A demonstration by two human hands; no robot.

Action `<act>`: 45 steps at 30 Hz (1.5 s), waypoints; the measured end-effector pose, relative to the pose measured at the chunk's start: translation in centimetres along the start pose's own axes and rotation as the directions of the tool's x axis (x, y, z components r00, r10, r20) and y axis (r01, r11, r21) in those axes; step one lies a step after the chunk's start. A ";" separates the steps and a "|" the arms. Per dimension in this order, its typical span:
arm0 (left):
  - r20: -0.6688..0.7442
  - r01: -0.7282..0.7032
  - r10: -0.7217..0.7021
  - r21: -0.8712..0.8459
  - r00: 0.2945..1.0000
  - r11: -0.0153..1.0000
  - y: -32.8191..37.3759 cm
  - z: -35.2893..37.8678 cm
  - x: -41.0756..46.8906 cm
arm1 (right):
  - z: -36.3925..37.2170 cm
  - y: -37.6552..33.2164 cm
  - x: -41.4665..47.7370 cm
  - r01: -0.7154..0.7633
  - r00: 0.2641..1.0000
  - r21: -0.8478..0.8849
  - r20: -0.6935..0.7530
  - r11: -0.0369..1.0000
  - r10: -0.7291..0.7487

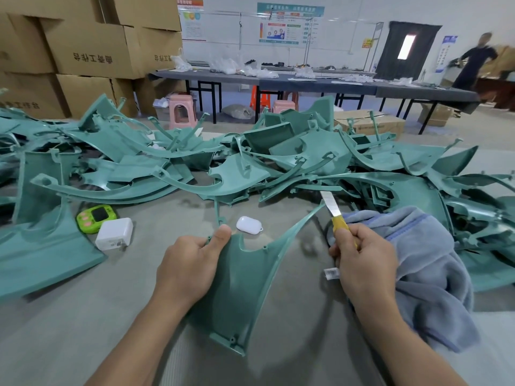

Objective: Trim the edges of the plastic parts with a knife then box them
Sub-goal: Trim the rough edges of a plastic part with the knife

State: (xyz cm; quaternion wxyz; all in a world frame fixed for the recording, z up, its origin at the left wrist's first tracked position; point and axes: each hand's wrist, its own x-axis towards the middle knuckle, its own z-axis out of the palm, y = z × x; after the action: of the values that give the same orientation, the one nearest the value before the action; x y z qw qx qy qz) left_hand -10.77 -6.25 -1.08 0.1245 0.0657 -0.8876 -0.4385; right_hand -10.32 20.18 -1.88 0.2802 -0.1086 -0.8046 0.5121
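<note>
Through the head camera, you are holding a green part (245, 288) at its far left corner with your left hand (189, 263). Your thumb is pressing on top and your fingers are curling under it. The part is lying tilted on the table (83, 316) right in front of you, and its long thin tip is reaching far and right.

Your right hand (362, 260) is gripping the yellow handle of the knife (334, 213), fingers wrapped round it. The blade is pointing away from you, just beside that thin tip; whether it is touching cannot be told.

A blue towel (426, 260) is lying under and right of that hand. A pile (250, 162) of more green parts is spreading across the far side of the table. Near left, a white charger (114, 234) is touching a green timer (96, 217), and a white case (249, 224) is sitting just beyond the part. Cardboard boxes (92, 48) are standing stacked far left.
</note>
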 end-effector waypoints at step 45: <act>0.094 0.172 -0.159 -0.155 0.983 0.973 0.0 -0.4 0.5 | -0.2 0.5 1.8 -0.108 0.994 -0.089 -0.005 0.990 0.108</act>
State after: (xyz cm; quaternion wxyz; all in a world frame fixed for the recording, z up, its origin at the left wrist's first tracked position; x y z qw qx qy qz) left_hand -11.15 -6.68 -0.73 0.0565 0.1114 -0.8446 -0.5206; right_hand -11.69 21.39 -1.62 0.2471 -0.1645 -0.8196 0.4900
